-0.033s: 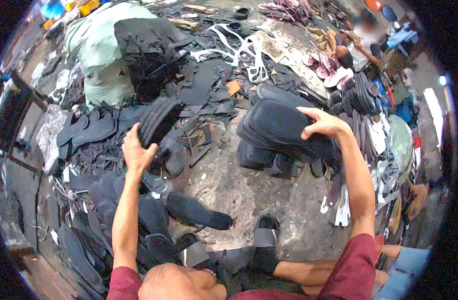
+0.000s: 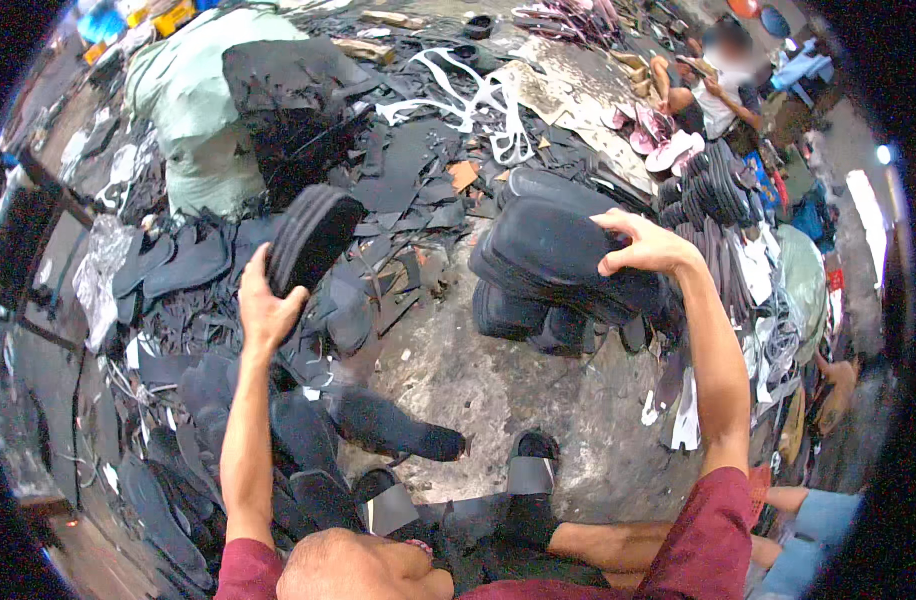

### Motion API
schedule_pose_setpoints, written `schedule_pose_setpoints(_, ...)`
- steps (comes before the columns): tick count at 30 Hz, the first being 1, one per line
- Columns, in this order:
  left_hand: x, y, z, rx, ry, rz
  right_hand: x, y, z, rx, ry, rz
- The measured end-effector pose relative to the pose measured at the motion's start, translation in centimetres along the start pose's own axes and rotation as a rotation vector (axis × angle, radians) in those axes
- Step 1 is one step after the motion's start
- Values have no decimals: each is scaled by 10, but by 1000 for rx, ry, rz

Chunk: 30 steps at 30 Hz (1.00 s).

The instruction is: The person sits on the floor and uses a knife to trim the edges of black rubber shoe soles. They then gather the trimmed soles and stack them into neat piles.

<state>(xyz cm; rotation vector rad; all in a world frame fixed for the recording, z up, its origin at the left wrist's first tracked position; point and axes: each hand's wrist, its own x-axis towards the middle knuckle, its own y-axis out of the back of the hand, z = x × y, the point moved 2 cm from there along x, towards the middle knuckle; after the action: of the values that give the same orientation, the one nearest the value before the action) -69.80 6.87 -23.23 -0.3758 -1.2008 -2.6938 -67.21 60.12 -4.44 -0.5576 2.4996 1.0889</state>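
Observation:
On the left, my left hand (image 2: 270,305) is closed around the lower end of a short stack of black shoe soles (image 2: 318,238), held tilted above the scraps with their layered edges showing. My right hand (image 2: 653,248) curves over the right end of a larger pile of black soles (image 2: 548,242), thumb and forefinger spread across the top sole and the other fingers hidden behind. That pile rests on the floor in uneven layers. More loose black soles (image 2: 303,425) lie below my left forearm, close to my sandalled feet.
A pale green sack (image 2: 208,150) stands at the far left amid black offcuts. White strips (image 2: 468,95) lie beyond the soles. Dark soles stand stacked (image 2: 713,195) at the right, near a seated person (image 2: 723,95). Bare concrete floor (image 2: 458,370) shows between my hands and feet.
The stack in my left hand has tipped slightly more upright, and that hand has shifted a little left. My right hand stays on the larger pile.

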Motion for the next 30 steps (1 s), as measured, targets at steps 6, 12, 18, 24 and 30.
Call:
schedule_pose_setpoints(6,51,87,206,-567,-303,-446,-55,-30,-122,135,608,368)
schedule_pose_setpoints(12,133,71,328,-446,-640,-601,-81,38,-119,539,681,702)
schedule_pose_setpoints(18,190,-79,328,-908,21,-752,-46,54,-9,953,39,665)
schedule_pose_setpoints(24,144,-134,327,-755,260,-802,-23,34,50,813,-273,700)
schedule_pose_setpoints(30,136,-141,328,-884,342,-898,-10,16,64,1157,-232,552)
